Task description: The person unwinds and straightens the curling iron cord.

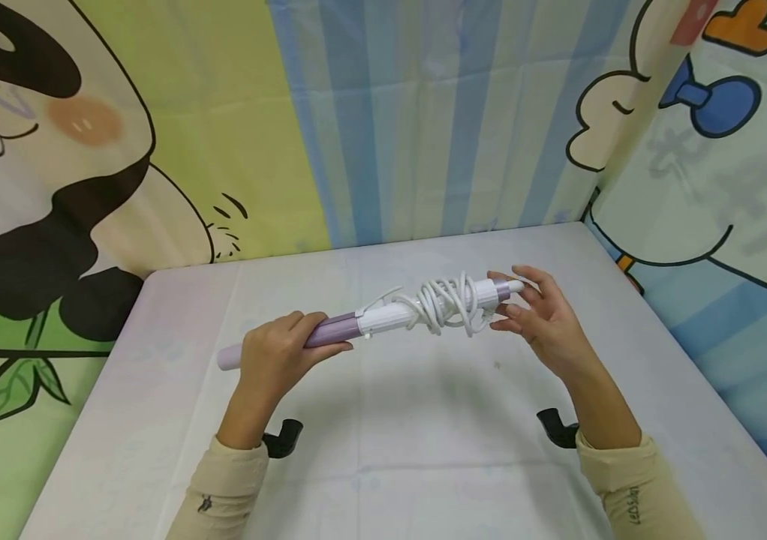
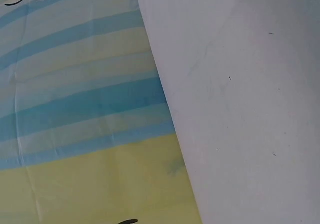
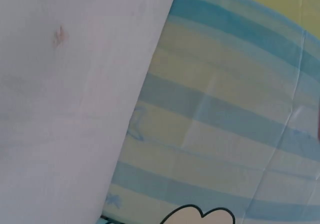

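Observation:
A purple and white curling iron is held up over the table in the head view, slanting up to the right. My left hand grips its purple barrel, whose end sticks out to the left of the fist. A white cord is wound in loose loops round the white handle. At the iron's right end, my right hand has its thumb and fingers curved around the purple ring and white cord base. Part of the fingers is hidden behind the iron. Neither wrist view shows a hand or the iron.
The white-covered table lies beneath both hands. Behind it hangs a striped cloth with cartoon figures, and another printed cloth stands at the right. Black curved pieces show beside both wrists.

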A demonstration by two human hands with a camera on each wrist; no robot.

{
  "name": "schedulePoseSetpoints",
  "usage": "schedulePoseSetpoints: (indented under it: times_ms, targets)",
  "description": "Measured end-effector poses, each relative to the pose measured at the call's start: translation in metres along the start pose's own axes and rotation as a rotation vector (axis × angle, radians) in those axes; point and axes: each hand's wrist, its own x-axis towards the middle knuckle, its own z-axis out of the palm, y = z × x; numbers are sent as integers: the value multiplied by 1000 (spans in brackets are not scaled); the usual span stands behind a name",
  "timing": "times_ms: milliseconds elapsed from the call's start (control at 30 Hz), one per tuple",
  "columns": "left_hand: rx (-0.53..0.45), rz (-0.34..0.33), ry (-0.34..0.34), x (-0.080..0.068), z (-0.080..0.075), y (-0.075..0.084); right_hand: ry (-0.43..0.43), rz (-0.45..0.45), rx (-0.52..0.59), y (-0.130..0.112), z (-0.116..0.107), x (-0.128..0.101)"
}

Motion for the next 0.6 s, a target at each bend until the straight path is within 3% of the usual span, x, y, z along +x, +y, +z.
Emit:
schedulePoseSetpoints:
  times_ms: [133, 233, 433, 600]
  targets:
    - [27, -8, -6, -1, 0, 0, 148, 128, 47, 5, 9, 2]
    - [23, -19, -2, -3, 1, 0, 157, 175, 80, 6, 11, 4]
    - [16, -34, 24, -3, 5, 1, 161, 185, 96, 6, 16, 8]
    - [13, -53, 22, -2, 7, 3, 225, 162, 0, 6, 23, 10]
